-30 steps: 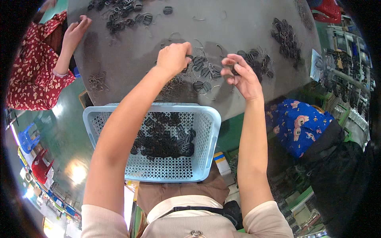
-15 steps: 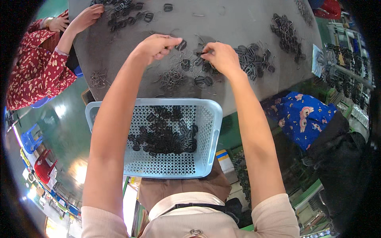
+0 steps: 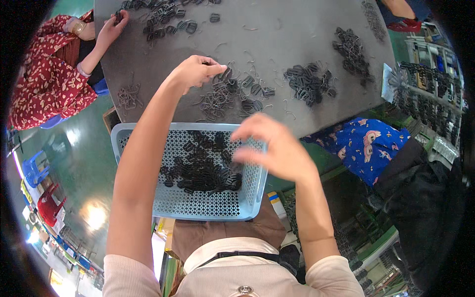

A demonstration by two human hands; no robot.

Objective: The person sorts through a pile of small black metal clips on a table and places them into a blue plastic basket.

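Note:
My left hand is over the grey table with thumb and fingers pressed together. A small dark piece shows by its thumb tip; what the fingers hold is unclear. Just beyond lie a heap of thin curved wire hooks and a few black plastic buckles. My right hand, smeared by motion, hangs above the right end of a light blue perforated basket, its thumb and fingers apart. A pile of black buckles covers part of the basket's floor.
On the table are another buckle pile, a dark heap at right and loose hooks at left. A person in a red patterned top works at the left; another's arm shows at far right. Blue patterned cloth lies at right.
My right hand has left the buckles on the table and come back toward me over the basket, its fingers spreading. My left hand has shifted slightly nearer.

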